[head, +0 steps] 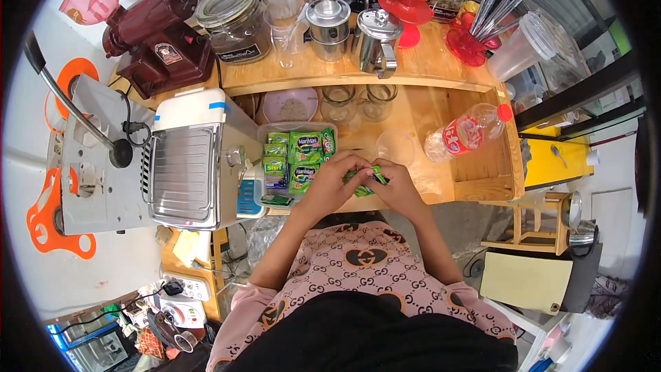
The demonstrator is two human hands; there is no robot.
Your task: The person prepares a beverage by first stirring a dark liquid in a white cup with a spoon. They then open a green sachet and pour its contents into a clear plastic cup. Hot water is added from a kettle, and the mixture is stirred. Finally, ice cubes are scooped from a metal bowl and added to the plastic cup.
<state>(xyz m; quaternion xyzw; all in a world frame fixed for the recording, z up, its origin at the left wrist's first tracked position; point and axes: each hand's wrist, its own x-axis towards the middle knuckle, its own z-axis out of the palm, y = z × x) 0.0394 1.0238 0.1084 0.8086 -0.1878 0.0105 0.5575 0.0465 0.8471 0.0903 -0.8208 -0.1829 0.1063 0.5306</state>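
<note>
Between the fingers of both hands is a green drink-powder sachet [365,186], held over the front edge of the wooden counter [428,186]. My left hand [330,178] grips its left part, and my right hand [396,180] pinches its upper right part. The fingers cover much of the sachet, so I cannot tell whether it is torn. Just left of my hands stands a clear plastic tub [258,132] with several MariMas and Sisri sachets [305,148] in it. Beyond my right hand a clear plastic cup [395,147] is on the counter.
A plastic bottle with a red cap [467,132] lies tilted at the right. Glass jars [338,99] and a pink bowl [290,104] sit under the raised shelf [310,75]. A cream espresso machine [196,157] borders the left. Above are a maroon coffee grinder [162,36] and steel pots [378,41].
</note>
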